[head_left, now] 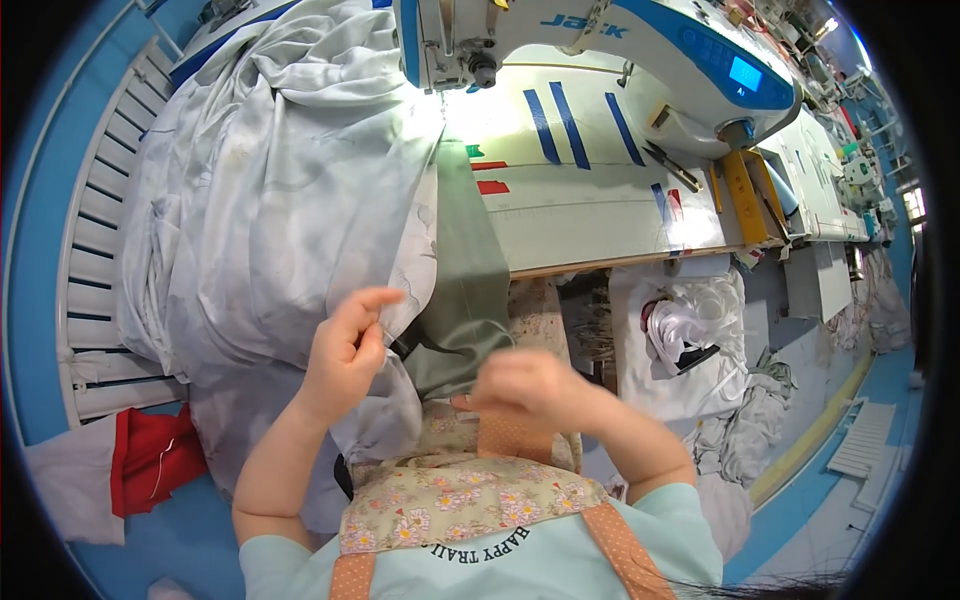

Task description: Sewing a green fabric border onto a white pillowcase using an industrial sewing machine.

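Note:
A large pale white-grey cloth (290, 170) lies in heaped folds left of the sewing machine (640, 45). Beside it a grey-green fabric strip (465, 250) runs from under the machine's needle area down over the table's front edge toward my lap. My left hand (345, 350) is raised at the pale cloth's lower right edge, fingers curled and index finger pointing right; what it grips, if anything, is hidden. Over the lower end of the green strip hovers my right hand (525, 385), smeared by motion, so its fingers cannot be read. Between the hands, a narrow dark strip (408, 342) shows.
Thread snips (672, 165) lie on the machine table (600, 215) near a yellow box (752, 198). Below right, white ribbon-like strips (695, 320) sit on a white cloth. A white slatted rack (98, 260) borders the left, with red fabric (160, 455) beneath it.

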A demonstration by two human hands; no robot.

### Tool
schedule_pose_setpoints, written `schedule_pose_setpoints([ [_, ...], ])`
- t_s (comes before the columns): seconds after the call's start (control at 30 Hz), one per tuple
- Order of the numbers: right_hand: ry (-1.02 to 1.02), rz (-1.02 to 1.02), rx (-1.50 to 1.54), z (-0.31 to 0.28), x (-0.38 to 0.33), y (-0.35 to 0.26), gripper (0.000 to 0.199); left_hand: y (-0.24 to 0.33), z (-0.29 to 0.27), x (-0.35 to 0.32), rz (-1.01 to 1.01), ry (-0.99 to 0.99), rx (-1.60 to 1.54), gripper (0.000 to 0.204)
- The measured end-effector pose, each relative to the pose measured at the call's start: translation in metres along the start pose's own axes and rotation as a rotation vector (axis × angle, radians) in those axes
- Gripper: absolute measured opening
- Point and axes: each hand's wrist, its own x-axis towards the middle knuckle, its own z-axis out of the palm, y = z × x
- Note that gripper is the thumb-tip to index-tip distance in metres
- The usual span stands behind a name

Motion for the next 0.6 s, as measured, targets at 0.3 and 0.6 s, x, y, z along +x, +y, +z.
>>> schedule_pose_setpoints([
  [0.3,0.313,1.190,0.561,0.045,-0.239,0.069,0.013,-0.021,0.000,0.007,0.339,-0.066,0.588,0.012],
  [0.6,0.397,0.780,-0.108,0.042,-0.167,0.055,0.013,-0.020,0.001,-0.008,0.345,0.009,0.435,0.012],
])
